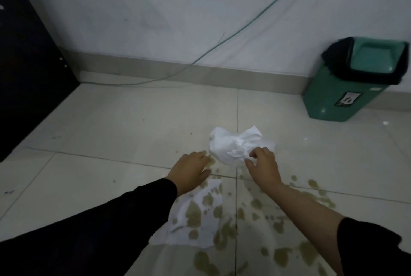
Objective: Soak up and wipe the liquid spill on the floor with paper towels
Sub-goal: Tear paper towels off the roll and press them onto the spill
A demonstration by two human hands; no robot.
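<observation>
White wad: a crumpled bunch of paper towels (235,147) lies on the floor, on the far side of the spill, straddling a grout line.
Right hand: the right hand (263,167) rests at the near edge of the wad, thumb and fingertips curled and pinching its crinkled rim; the forearm is bare, with a black sleeve pushed up near the elbow.
Left hand: the left hand (191,170) is palm down with fingers loosely spread, just beside the wad on its left, holding nothing; whether it presses on the tiles I cannot tell. A long black sleeve covers the arm to the wrist.
Flat sheet: a second paper towel sheet (198,215) lies spread out under the left forearm, blotched with olive-brown stains where it has soaked liquid.
Spill: the liquid spill (255,209) shows as many olive-brown drops and puddles scattered across the pale tiles, from between the hands back toward the camera and out to the right.
Floor: the tiled floor (111,120) is glossy and cream-coloured, with dark grout lines.
Bin: a green bin (347,88) with a black liner and swing lid stands against the wall at far right, well apart from the wad.
Cable: a thin green cable (244,28) runs down the white wall to the floor.
Cabinet: a black panel (26,64) stands at far left.
</observation>
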